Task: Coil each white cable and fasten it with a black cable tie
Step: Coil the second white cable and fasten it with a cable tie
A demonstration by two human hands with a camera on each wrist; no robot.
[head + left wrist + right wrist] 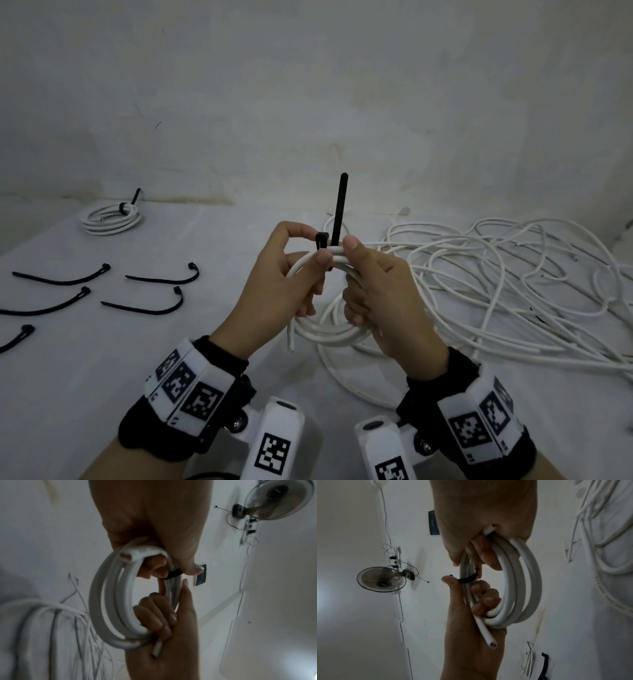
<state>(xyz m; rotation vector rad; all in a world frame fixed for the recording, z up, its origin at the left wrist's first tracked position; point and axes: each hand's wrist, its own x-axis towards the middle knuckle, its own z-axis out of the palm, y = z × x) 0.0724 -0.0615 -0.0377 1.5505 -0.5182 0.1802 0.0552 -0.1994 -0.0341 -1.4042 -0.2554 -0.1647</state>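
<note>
A white cable coil (pixel 329 334) is held upright above the table between my two hands. My left hand (pixel 320 247) grips its left side, thumb pressed on the top strands, index finger arched over the tie's head. My right hand (pixel 349 260) grips the right side, fingers curled through the loop and thumb on top. A black cable tie (pixel 343 205) wraps under the top strands; its tail stands straight up and its head (pixel 322 240) sits free beside it. The left wrist view shows the coil (pixel 109 601) and tie band (pixel 173 574). The right wrist view shows the coil (pixel 518 581) and tie band (pixel 468 580).
A tied white coil (pixel 113 217) lies at the back left of the white table (pixel 212 342). Several loose black ties (pixel 157 279) lie at the left. A tangle of loose white cables (pixel 496 281) covers the right side. A wall stands close behind.
</note>
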